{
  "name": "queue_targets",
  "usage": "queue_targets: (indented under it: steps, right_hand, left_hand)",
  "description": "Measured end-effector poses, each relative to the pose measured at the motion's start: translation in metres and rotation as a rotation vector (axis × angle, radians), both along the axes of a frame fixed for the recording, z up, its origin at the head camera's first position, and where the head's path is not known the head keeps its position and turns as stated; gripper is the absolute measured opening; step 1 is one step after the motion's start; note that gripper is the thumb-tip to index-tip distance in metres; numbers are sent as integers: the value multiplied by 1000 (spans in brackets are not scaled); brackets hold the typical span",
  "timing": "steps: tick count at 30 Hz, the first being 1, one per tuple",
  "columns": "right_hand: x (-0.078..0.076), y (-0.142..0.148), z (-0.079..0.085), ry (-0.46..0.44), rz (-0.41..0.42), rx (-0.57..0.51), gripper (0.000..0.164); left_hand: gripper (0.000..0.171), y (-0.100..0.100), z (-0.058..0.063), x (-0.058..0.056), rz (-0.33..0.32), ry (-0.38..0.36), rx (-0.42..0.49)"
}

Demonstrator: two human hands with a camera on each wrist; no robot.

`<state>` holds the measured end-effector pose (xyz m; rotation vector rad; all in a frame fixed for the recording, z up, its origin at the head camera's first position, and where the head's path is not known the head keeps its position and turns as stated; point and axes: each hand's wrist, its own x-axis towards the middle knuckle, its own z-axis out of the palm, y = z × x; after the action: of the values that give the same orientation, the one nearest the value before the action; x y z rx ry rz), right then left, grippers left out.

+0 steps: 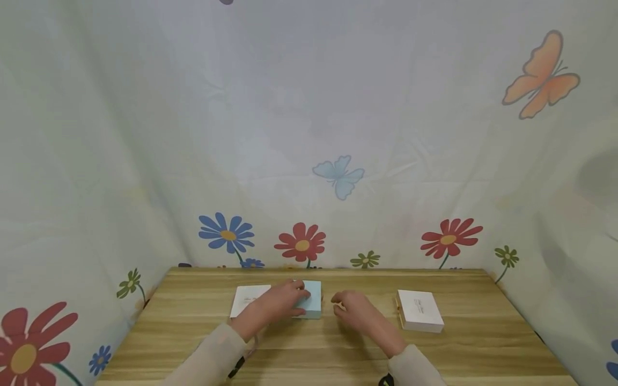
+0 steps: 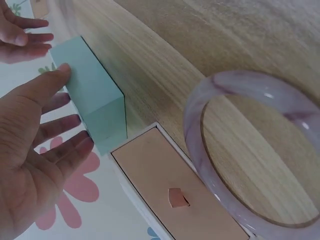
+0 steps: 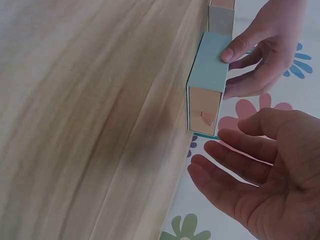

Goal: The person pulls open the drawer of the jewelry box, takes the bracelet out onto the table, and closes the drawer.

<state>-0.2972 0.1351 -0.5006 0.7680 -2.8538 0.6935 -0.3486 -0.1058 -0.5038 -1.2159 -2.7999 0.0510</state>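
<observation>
A light-blue drawer box [image 1: 313,300] sits on the table between my hands. My left hand [image 1: 282,302] holds it at its left part, the thumb on the near side and the curled fingers over the top. In the right wrist view, the box's end shows a tan drawer front [image 3: 202,111] with a small pull tab [image 3: 207,119]. Just right of that end, my right hand [image 1: 356,311] hovers with its fingers loosely bent, apart from the box and holding nothing. A white box [image 1: 248,297] lies beside the left hand, partly hidden by it.
Another white box [image 1: 420,311] lies to the right on the wooden table [image 1: 483,348]. A pale purple bangle [image 2: 200,135] hangs round the left wrist. Behind the table stands a cloth backdrop [image 1: 386,214] with printed flowers and butterflies.
</observation>
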Motion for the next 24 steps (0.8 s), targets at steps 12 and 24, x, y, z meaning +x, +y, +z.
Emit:
queue_targets:
  steps: [12, 24]
  right_hand:
    - [-17, -13, -3, -44, 3, 2, 20]
    - [-32, -33, -11, -44, -58, 49, 12]
  left_hand:
    - [40, -1, 5, 5, -62, 43, -25]
    - [38, 2, 6, 3, -39, -13, -16]
